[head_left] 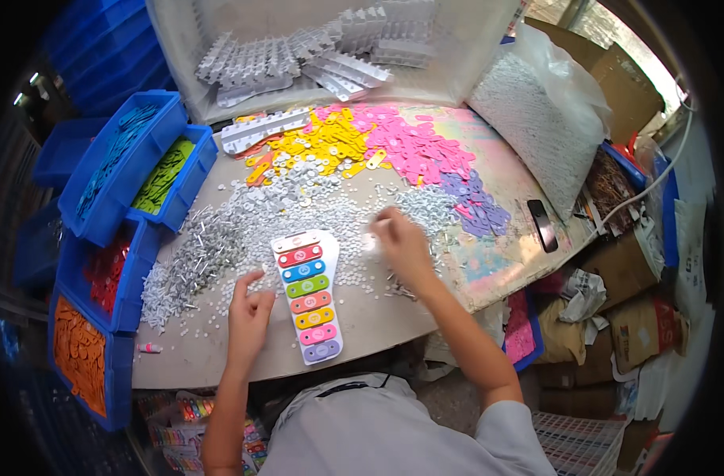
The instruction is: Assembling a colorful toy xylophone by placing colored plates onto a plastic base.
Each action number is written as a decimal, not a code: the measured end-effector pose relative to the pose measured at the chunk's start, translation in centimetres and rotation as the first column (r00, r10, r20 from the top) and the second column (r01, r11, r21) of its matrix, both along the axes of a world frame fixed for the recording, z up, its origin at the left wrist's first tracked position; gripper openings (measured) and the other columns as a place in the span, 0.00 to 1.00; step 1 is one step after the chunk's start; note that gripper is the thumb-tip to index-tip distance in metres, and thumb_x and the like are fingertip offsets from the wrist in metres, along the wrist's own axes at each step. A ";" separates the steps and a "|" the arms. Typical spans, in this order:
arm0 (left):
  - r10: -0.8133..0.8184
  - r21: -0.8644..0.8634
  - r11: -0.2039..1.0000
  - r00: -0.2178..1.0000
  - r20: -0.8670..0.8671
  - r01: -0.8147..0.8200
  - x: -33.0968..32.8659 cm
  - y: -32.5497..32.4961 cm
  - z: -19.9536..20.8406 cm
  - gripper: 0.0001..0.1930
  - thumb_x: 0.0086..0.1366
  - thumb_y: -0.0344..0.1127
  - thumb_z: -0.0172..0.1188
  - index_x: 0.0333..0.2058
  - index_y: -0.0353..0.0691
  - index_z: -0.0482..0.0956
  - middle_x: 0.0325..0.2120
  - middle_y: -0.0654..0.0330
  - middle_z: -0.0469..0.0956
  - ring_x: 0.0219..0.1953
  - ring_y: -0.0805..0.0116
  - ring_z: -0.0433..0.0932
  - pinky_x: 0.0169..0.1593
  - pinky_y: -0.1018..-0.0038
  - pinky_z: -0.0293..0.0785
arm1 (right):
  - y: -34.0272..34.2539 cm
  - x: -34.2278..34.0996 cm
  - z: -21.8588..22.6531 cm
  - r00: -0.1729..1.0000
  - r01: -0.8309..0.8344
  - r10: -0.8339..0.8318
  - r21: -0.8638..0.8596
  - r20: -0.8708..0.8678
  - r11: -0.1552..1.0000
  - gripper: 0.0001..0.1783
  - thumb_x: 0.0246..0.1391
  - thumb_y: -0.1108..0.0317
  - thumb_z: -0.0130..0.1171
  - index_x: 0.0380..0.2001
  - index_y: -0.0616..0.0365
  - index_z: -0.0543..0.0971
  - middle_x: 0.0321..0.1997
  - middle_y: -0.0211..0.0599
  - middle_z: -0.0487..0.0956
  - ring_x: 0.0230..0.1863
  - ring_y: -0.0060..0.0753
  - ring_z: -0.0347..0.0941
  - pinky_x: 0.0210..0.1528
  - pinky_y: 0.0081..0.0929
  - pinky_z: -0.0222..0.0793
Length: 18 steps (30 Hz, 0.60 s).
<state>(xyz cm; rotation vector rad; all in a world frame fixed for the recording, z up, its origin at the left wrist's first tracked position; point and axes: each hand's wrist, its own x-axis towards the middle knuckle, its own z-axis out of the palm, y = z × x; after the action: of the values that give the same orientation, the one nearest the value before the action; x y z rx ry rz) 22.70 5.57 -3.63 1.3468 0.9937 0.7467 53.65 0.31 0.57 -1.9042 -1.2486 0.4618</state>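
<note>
A toy xylophone (310,303) with a white base and a row of coloured bars lies at the table's near middle. White round dots show at the ends of its upper bars; the lower bars have dark holes. Just left of it is my left hand (251,317), index finger and thumb apart, with nothing visible between them. My right hand (403,247) hovers to the upper right, its fingertips pinched together and slightly blurred; anything in them is too small to make out. Around both hands spread small white round caps (342,218) and short silvery pins (175,278).
Loose yellow bars (330,143), pink bars (413,147) and purple bars (477,208) lie at the back. Blue bins (148,274) of coloured bars line the left. A translucent crate (219,28) holds white bases. At right are a phone (543,225) and a bulging plastic sack (529,111).
</note>
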 end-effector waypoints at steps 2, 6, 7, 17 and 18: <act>0.099 0.089 0.992 0.991 -0.094 -0.091 -2.9 -2.3 0.6 0.12 0.75 0.35 0.59 0.54 0.40 0.78 0.22 0.76 0.70 0.23 0.87 0.63 0.26 0.82 0.58 | -0.8 4.4 -2.3 0.933 0.126 -0.211 0.286 0.293 0.950 0.08 0.66 0.68 0.57 0.40 0.63 0.79 0.36 0.49 0.80 0.39 0.49 0.76 0.46 0.41 0.70; 0.163 0.030 0.986 0.985 -0.059 -0.161 -4.4 -5.6 -3.6 0.09 0.74 0.36 0.61 0.48 0.40 0.81 0.28 0.72 0.76 0.30 0.86 0.71 0.35 0.84 0.68 | -4.7 12.3 -5.1 0.900 0.306 -0.361 0.236 0.246 0.922 0.15 0.64 0.72 0.54 0.50 0.67 0.79 0.47 0.50 0.80 0.50 0.49 0.76 0.56 0.40 0.69; 0.183 0.005 0.983 0.983 -0.002 -0.183 -3.7 -5.9 -3.6 0.09 0.74 0.35 0.61 0.47 0.39 0.81 0.28 0.72 0.76 0.31 0.86 0.72 0.35 0.84 0.68 | -6.0 14.1 -6.5 0.877 0.332 -0.400 0.267 0.266 0.905 0.14 0.63 0.74 0.53 0.50 0.68 0.79 0.46 0.50 0.80 0.49 0.48 0.76 0.55 0.40 0.69; 0.640 0.432 0.749 0.716 -0.277 -0.503 -9.0 -1.7 -0.1 0.08 0.74 0.34 0.59 0.46 0.37 0.82 0.30 0.62 0.82 0.31 0.77 0.78 0.36 0.75 0.76 | -6.6 16.6 -8.3 0.867 0.224 -0.256 0.125 0.427 0.967 0.07 0.63 0.74 0.60 0.40 0.67 0.79 0.41 0.46 0.80 0.40 0.43 0.75 0.47 0.35 0.72; 0.724 0.569 0.653 0.632 -0.276 -0.500 -10.5 -0.6 0.4 0.07 0.73 0.34 0.60 0.44 0.37 0.81 0.30 0.59 0.83 0.31 0.70 0.80 0.36 0.71 0.76 | -6.4 16.6 -8.3 0.867 0.227 -0.251 0.108 0.430 0.968 0.07 0.64 0.73 0.60 0.41 0.67 0.79 0.41 0.46 0.80 0.41 0.43 0.75 0.47 0.35 0.72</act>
<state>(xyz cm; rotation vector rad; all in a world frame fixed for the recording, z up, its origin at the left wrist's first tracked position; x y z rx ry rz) 12.16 4.93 -3.21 1.6303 1.8592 1.2663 70.22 -6.13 -7.74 -2.1548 -1.2590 -0.1488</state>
